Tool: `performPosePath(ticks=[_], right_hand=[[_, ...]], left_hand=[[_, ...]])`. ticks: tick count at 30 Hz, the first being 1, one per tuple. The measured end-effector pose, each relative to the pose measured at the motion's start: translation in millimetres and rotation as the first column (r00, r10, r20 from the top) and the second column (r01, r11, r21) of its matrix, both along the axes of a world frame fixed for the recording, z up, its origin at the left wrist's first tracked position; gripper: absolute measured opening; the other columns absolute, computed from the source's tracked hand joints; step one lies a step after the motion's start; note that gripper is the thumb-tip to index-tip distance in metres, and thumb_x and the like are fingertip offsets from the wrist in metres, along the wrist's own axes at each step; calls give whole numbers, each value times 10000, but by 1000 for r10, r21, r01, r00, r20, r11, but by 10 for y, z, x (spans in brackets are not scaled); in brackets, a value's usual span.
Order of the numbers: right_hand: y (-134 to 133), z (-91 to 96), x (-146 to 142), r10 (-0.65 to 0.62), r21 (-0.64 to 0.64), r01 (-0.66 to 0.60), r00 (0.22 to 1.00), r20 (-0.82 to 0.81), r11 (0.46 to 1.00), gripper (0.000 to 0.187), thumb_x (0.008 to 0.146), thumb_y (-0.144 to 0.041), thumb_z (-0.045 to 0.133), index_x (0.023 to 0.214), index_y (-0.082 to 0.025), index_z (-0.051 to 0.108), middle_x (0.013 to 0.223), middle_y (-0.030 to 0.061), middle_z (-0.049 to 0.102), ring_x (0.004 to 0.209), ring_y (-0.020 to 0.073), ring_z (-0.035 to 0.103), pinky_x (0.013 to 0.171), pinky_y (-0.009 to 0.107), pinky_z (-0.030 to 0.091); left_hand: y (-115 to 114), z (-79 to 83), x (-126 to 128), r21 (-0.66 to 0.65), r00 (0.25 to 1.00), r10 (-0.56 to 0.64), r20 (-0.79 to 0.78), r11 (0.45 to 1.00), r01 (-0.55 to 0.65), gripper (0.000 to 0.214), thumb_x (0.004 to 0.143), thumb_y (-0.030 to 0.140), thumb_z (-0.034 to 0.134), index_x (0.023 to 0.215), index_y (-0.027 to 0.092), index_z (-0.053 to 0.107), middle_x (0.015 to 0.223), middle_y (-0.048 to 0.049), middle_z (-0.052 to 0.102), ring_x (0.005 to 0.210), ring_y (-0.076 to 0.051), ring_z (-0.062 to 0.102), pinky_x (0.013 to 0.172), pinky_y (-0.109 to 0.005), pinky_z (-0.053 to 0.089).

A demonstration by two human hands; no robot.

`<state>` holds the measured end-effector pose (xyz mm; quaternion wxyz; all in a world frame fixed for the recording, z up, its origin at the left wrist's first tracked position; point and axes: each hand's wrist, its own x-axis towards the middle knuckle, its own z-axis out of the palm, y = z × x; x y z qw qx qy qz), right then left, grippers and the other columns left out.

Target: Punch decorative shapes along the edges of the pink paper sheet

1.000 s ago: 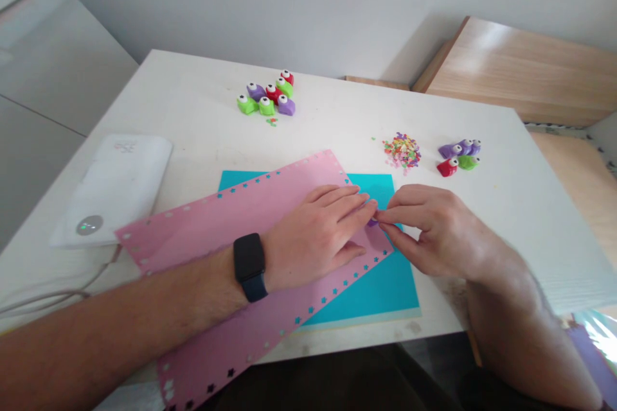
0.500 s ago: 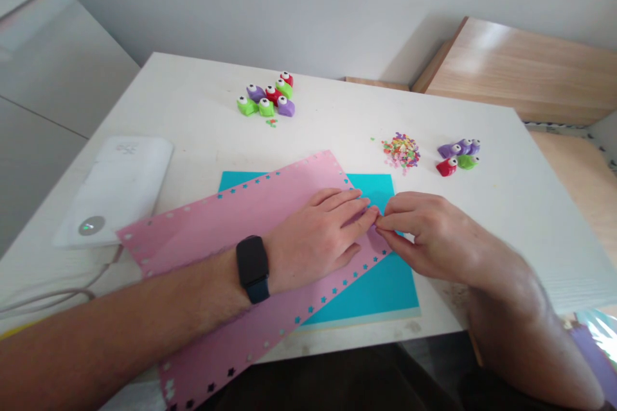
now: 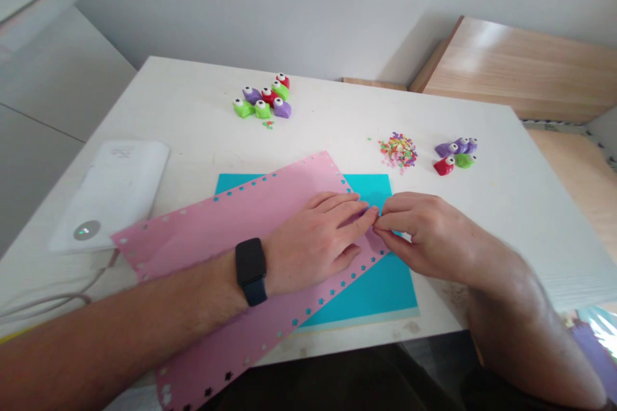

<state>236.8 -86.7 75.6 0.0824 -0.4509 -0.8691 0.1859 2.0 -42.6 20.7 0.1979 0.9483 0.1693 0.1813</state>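
My left hand [image 3: 325, 234] lies flat with its fingers stretched out on a pink sheet of paper [image 3: 202, 237], close to the sheet's right end. A small purple thing [image 3: 365, 212] shows between its fingers, mostly covered. Right at the left fingertips, my right hand [image 3: 414, 225] pinches with thumb and forefinger at the edge of the pink sheet. What sits in that pinch is too small to make out. Star and other small shapes are cut along the sheet's borders. Under it lies a turquoise sheet [image 3: 366, 295], turned at a different angle.
Craft punches [image 3: 263, 99] in green, purple and red stand at the back of the white table [image 3: 328, 122]. Further punches [image 3: 456, 154] are at the right. Between them is a heap of colourful paper cutouts [image 3: 399, 149]. A white power bank [image 3: 113, 192] with a cable lies left.
The view has shifted slightly. Both hands keep almost the same place and pose, with the right fingers still pinched at the sheet's edge.
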Motion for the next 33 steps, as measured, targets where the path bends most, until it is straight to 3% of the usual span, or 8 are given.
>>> performPosePath(ticks=[19, 30, 33], right_hand=[[7, -13, 0, -10, -49, 11, 1000, 16, 999, 222, 960, -133, 573, 804, -187, 721, 833, 42, 692, 782, 152, 617, 739, 284, 460], [16, 44, -36, -15, 29, 15, 1000, -2, 999, 215, 941, -135, 579, 774, -174, 709, 764, 37, 640, 721, 148, 575, 687, 297, 428], [23, 57, -33, -15, 37, 15, 1000, -5, 999, 193, 950, -145, 573, 847, -175, 733, 763, 39, 636, 727, 156, 580, 697, 304, 441]], left_hand=[[15, -21, -2, 8, 1000, 6, 21, 1000, -6, 470, 968, 211, 569, 1429, 124, 564, 1453, -175, 601, 1438, -321, 477, 1226, -532, 377], [61, -61, -39, -30, 998, 49, 46, 998, -47, 515, 970, 260, 623, 1464, 146, 534, 1456, -149, 605, 1400, -299, 507, 1210, -516, 395], [72, -58, -49, -34, 995, 92, 42, 995, -90, 534, 961, 283, 655, 1456, 129, 526, 1448, -154, 607, 1383, -298, 522, 1209, -511, 396]])
